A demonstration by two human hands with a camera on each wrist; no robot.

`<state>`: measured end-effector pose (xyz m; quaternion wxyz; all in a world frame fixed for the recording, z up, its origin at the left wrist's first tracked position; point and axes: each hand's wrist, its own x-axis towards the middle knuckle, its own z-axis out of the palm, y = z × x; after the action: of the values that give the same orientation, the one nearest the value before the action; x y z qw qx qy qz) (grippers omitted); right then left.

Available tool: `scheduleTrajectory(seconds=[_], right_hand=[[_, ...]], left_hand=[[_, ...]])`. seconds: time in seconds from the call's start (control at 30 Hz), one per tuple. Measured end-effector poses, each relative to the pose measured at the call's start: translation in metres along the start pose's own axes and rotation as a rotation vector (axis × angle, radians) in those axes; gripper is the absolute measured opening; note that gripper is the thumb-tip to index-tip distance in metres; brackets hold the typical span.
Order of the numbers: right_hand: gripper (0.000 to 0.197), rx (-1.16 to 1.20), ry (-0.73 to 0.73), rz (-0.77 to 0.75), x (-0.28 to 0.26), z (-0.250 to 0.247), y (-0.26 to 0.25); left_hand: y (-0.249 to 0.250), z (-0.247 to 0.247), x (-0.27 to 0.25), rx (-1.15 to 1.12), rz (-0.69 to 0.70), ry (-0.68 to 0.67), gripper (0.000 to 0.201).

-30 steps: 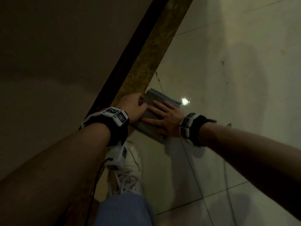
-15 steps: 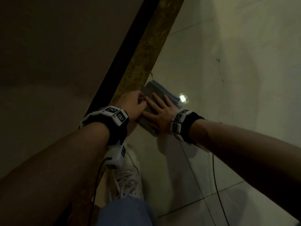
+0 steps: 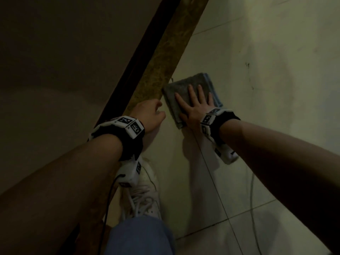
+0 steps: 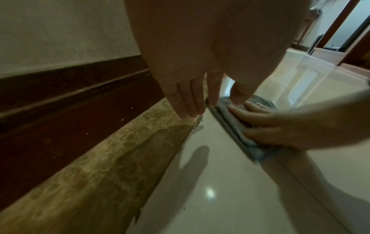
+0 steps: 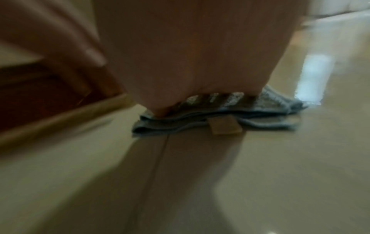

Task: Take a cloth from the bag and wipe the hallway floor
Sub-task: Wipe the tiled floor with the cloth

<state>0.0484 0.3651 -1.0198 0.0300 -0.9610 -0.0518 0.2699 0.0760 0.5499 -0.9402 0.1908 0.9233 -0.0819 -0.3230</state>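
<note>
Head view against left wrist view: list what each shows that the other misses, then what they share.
Head only: a white sneaker, a jeans-clad knee and both wrist rigs.
Left wrist only: a doorway far down the hallway, and the cloth's stacked folded edges.
Both: the right hand pressing flat on the grey cloth, the left hand beside it, the brown marble strip and the pale tiled floor.

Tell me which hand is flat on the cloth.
The right hand: its fingers lie spread and straight on the folded grey cloth. The left hand is beside the cloth, over the brown floor border.

No readable text — wristband (image 3: pixel 131 126) markers perhaps patterns only.
</note>
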Motion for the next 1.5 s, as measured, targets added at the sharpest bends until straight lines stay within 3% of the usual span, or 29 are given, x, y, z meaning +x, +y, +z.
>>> scheduleTrajectory(seconds=[0.23,0.33,0.47,0.63,0.77,0.87,1.0,1.17,1.33,1.5], right_hand=[[0.072,-0.186,-0.092,-0.261,-0.038,0.024,-0.037],[0.069,-0.209,-0.141,-0.293,-0.043,0.030,-0.036],[0.078,-0.179,-0.118,-0.146,-0.050,0.025,0.003],[0.068,0.141,-0.138,0.272,-0.073,0.015,0.101],[0.073,0.285,-0.192,0.522,-0.082,0.010,0.114],[0.077,0.300,-0.178,0.484,-0.068,0.003,0.086],[0.091,0.221,-0.224,0.220,-0.049,0.007,0.036],[0.084,0.159,-0.214,0.076,-0.044,0.008,0.010],[0.072,0.228,-0.190,0.159,-0.066,0.014,0.048],[0.066,0.394,-0.141,0.401,-0.114,0.035,0.123]], left_hand=[[0.027,0.006,0.006,0.029,0.043,-0.035,0.043],[0.042,0.011,0.009,0.077,0.079,-0.071,0.041],[0.055,0.023,0.013,0.179,0.130,-0.094,0.040],[0.062,0.025,0.016,0.206,0.144,-0.108,0.046],[0.058,0.021,0.019,0.198,0.143,-0.090,0.047],[0.058,0.019,0.021,0.187,0.137,-0.075,0.047],[0.060,0.022,0.020,0.200,0.161,-0.058,0.044],[0.062,0.023,0.022,0.270,0.179,-0.080,0.039],[0.081,0.023,0.033,0.361,0.188,-0.096,0.040],[0.132,0.042,0.045,0.441,0.271,-0.167,0.047]])
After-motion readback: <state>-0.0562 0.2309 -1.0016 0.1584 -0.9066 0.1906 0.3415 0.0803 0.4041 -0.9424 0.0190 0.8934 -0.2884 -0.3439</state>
